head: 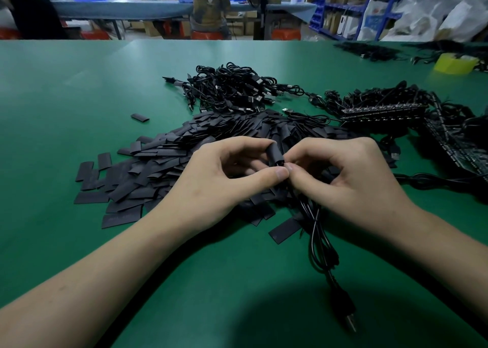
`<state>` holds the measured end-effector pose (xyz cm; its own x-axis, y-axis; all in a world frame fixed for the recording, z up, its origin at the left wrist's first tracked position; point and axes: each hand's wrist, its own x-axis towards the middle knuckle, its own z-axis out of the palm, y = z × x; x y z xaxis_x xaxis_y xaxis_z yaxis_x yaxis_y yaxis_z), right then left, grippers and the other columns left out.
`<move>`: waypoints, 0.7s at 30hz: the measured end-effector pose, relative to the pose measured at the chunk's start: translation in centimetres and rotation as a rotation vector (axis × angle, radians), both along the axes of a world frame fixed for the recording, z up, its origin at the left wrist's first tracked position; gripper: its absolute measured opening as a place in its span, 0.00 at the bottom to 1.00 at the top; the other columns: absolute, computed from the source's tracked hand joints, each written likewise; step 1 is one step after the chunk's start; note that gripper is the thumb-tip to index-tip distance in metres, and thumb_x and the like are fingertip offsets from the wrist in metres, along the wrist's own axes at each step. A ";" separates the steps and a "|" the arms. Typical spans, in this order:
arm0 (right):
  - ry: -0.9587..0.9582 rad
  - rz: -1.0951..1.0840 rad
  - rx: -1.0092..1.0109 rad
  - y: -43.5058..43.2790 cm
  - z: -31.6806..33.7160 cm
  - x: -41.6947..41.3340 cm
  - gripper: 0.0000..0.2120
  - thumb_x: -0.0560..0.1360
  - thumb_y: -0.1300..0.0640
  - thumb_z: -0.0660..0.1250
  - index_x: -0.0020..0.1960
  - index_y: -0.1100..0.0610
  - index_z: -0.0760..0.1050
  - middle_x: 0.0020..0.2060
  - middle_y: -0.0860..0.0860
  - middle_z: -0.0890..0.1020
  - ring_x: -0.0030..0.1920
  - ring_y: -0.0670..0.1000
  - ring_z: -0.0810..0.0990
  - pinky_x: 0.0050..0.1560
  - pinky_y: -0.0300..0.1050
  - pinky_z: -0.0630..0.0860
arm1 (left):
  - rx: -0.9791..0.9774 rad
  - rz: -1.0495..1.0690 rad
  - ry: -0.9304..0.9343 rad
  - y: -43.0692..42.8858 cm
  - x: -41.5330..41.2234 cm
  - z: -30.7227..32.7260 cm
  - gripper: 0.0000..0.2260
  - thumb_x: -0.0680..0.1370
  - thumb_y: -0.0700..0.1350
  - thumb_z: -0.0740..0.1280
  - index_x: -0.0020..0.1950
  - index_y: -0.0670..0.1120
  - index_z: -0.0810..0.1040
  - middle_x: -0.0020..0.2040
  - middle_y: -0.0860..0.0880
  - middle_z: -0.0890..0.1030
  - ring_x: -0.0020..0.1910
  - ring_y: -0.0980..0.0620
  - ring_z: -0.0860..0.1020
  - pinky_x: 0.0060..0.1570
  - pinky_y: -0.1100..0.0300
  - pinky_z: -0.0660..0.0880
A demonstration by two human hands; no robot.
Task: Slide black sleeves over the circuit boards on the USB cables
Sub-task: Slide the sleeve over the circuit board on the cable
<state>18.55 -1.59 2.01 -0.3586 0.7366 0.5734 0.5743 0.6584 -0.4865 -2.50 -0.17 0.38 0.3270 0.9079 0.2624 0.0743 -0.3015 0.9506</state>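
Note:
My left hand [224, 173] pinches a black sleeve [274, 153] between thumb and fingers above the table. My right hand [343, 173] meets it from the right, fingertips pinching the end of a black USB cable [320, 244] at the sleeve's mouth. The circuit board at that cable end is hidden by fingers and sleeve. The cable hangs toward me in loops, and its USB plug [350, 321] lies on the green table [79, 96]. Under both hands spreads a pile of flat black sleeves [163, 160].
A heap of coiled black USB cables [232, 88] lies behind the sleeves. Rows of cables with circuit boards [383, 109] sit at the right. A yellow tape roll [454, 63] stands far right. One stray sleeve [140, 117] lies alone. People work at a far bench.

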 end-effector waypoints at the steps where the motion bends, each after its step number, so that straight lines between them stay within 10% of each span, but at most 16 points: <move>1: -0.004 0.003 0.001 0.0 0.0 0.0 0.06 0.77 0.53 0.69 0.46 0.53 0.83 0.33 0.49 0.83 0.32 0.55 0.81 0.34 0.53 0.76 | -0.002 0.003 -0.003 -0.1 0.0 0.0 0.19 0.70 0.51 0.78 0.59 0.48 0.84 0.43 0.52 0.85 0.43 0.58 0.82 0.48 0.66 0.78; 21: 0.038 0.072 -0.068 -0.3 0.4 0.1 0.02 0.75 0.61 0.75 0.45 0.56 0.83 0.32 0.52 0.83 0.32 0.52 0.82 0.35 0.51 0.77 | 0.047 0.001 -0.004 -0.8 0.3 0.9 0.18 0.70 0.50 0.76 0.59 0.48 0.84 0.50 0.44 0.87 0.48 0.55 0.84 0.52 0.65 0.78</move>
<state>18.66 -1.88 2.38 -0.3909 0.7475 0.5371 0.5068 0.6619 -0.5522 -2.20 -0.99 1.29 0.3253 0.8949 0.3056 0.0708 -0.3453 0.9358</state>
